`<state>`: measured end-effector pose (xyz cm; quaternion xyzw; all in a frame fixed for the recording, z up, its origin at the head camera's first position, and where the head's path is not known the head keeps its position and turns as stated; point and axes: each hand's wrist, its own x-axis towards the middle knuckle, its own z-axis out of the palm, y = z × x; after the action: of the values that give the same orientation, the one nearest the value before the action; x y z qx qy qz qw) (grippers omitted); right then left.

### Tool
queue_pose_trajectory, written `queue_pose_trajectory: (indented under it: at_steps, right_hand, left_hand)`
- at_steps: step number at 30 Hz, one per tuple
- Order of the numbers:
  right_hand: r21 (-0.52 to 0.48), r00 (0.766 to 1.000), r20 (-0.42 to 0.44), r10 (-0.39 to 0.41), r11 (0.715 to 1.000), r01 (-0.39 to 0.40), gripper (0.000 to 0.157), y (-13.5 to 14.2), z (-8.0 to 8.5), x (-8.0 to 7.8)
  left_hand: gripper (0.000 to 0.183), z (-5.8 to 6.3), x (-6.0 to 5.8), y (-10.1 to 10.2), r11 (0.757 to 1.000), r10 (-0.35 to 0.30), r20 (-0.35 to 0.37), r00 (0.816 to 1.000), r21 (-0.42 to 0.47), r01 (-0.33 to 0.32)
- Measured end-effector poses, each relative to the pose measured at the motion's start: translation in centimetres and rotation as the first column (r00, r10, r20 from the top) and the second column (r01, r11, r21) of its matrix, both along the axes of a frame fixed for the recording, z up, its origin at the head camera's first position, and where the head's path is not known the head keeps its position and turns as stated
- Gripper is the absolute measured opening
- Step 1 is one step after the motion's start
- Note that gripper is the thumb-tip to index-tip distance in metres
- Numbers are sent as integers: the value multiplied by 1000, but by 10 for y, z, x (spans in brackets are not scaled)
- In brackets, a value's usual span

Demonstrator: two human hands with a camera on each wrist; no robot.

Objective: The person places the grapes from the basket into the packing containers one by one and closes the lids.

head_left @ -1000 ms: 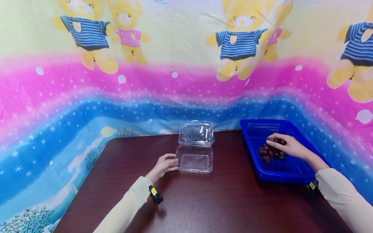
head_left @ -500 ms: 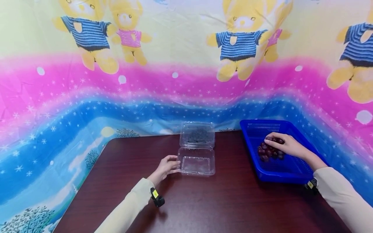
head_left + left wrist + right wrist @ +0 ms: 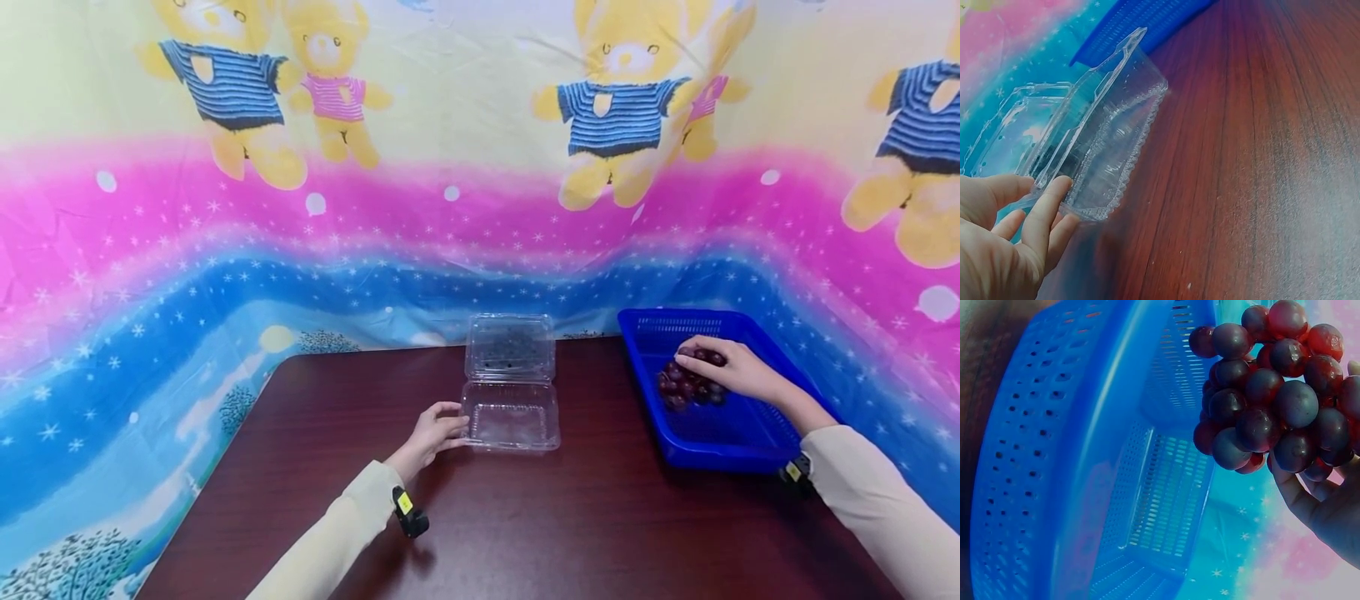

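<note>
A clear plastic clamshell box (image 3: 517, 425) lies on the table with its lid (image 3: 510, 346) raised at the back. My left hand (image 3: 429, 435) pinches the box's left rim; in the left wrist view, its fingertips (image 3: 1054, 187) sit at the rim corner. My right hand (image 3: 731, 373) grips a bunch of dark red grapes (image 3: 678, 387) from above, over the blue basket (image 3: 731, 457). In the right wrist view, the grape bunch (image 3: 1266, 406) hangs at the basket's rim level or higher, and part of my right hand (image 3: 1335, 503) is cut off by the frame edge.
The dark brown table (image 3: 540, 533) carries the box and the basket. Behind it hangs a cloth printed with bears (image 3: 615, 117). Small dark spots show around the raised lid. A black wrist camera (image 3: 410, 512) is strapped to the left wrist.
My left hand and the box have shifted slightly right and toward me. My right hand and the grapes have moved a little left and up within the basket area.
</note>
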<state>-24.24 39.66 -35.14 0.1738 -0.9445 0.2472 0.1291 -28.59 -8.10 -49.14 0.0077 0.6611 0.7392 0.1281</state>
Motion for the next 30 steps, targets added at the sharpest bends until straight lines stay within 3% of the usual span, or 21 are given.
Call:
queue_pose_trajectory:
  at_steps: [8, 12, 20, 30]
  right_hand:
    - [20, 999, -23, 28, 999, -27, 14, -5, 2, -3]
    - [40, 998, -35, 59, 998, -58, 15, -7, 2, -3]
    - [13, 1000, -24, 12, 1000, -12, 13, -9, 1, -4]
    - [22, 1000, -8, 9, 1000, -9, 13, -10, 3, -4]
  left_hand:
    - [48, -1, 0, 0, 999, -47, 11, 999, 26, 47]
    - [46, -2, 1, 2, 999, -22, 10, 1000, 38, 22]
    - [44, -2, 5, 6, 999, 29, 11, 1000, 42, -30]
    - [49, -1, 10, 11, 998, 23, 24, 999, 52, -25]
